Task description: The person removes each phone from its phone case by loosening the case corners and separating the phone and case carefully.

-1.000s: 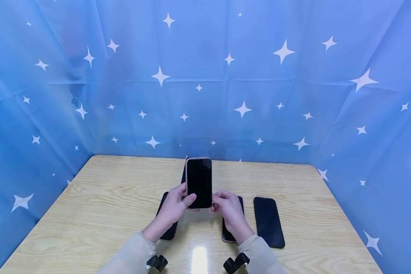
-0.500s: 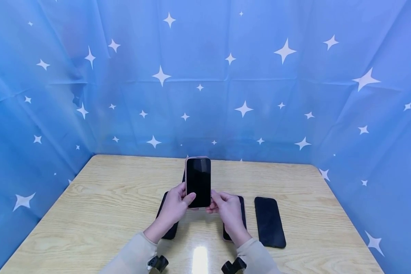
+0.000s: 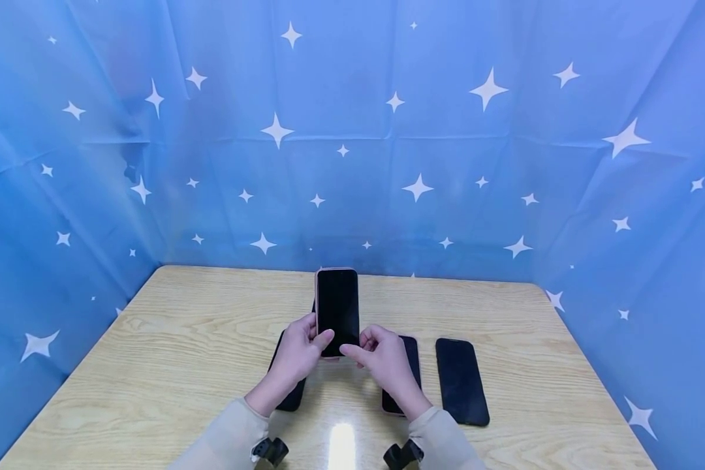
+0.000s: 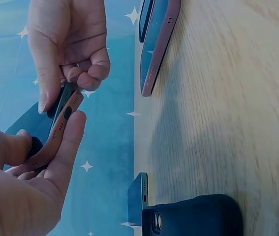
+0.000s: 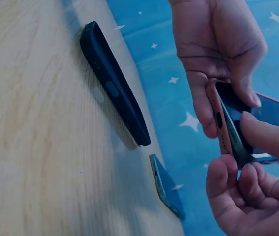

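My left hand [image 3: 296,352] holds a dark-screened phone [image 3: 337,307] nearly upright above the table, thumb on its lower left corner. Round the phone lies a pink phone case [image 4: 55,140]. Along the bottom edge, a gap shows between the phone's dark green side [image 5: 235,140] and the case rim, widening towards the right corner. My right hand [image 3: 384,359] pinches that corner, thumb on the screen and fingers curled at the edge. In the right wrist view, my left thumb also rests on the glass. The right fingertips are partly hidden behind the phone.
On the wooden table [image 3: 200,339], a black phone case [image 5: 114,88] lies left, under my left forearm. A pink-edged phone case [image 4: 154,64] lies below my right hand, with a black phone [image 3: 461,382] farther right. Another dark phone [image 5: 166,187] lies behind the held one.
My right thumb has moved from beside the phone onto the lower right corner of its screen. The phone has shifted slightly left; my left hand keeps its hold.
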Tool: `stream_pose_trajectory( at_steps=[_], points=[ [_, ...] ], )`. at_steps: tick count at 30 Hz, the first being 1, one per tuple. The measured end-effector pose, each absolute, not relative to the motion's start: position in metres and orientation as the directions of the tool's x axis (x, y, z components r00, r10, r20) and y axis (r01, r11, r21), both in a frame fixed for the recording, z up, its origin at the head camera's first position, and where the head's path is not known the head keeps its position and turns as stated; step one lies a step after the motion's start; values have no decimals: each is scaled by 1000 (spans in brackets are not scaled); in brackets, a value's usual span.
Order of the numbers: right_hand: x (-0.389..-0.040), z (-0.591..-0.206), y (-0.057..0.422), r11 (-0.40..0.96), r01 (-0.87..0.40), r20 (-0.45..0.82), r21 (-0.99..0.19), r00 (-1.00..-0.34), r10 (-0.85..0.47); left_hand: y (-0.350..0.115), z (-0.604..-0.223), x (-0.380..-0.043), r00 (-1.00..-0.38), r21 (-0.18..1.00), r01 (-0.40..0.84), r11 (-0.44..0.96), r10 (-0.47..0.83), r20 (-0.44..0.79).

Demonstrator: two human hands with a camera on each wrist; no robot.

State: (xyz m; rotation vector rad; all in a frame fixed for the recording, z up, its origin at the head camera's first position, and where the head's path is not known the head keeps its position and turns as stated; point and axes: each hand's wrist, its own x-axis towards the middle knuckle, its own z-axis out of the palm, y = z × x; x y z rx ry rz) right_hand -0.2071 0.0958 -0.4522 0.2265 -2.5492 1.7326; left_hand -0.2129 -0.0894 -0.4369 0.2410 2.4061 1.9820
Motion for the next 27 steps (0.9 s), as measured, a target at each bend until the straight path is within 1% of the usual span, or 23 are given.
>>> stream_pose_trajectory(
  at_steps=[4,9,15,17,19,22,24,27],
  points=[
    [-208,-448,99,412,-184,139,-893,-981,-136,-90,-438,-213,-989,971,113,210,119,89],
    [-211,-445,104,439,-190,111,-878,-974,-199,-90,-438,-214,-991,956,124,266,88,104],
    [-212,-442,108,435,-200,110,-878,-969,-223,-91,-437,-215,-993,973,100,207,87,83],
    [-213,-441,108,421,-201,111,-884,-967,-229,-91,-437,-215,-994,970,97,224,68,83],
    [-213,-440,108,388,-194,103,-901,-965,-243,-91,-436,-216,-996,961,91,261,39,84],
    [-214,-440,110,293,-136,54,-946,-962,-269,-91,-436,-216,-997,956,74,284,19,72],
    [-214,-440,111,226,-87,21,-970,-960,-278,-90,-436,-216,-998,967,55,249,32,48],
    [-216,-442,113,163,-35,-11,-986,-962,-272,-91,-436,-215,-997,982,28,186,78,14]
  ],
)
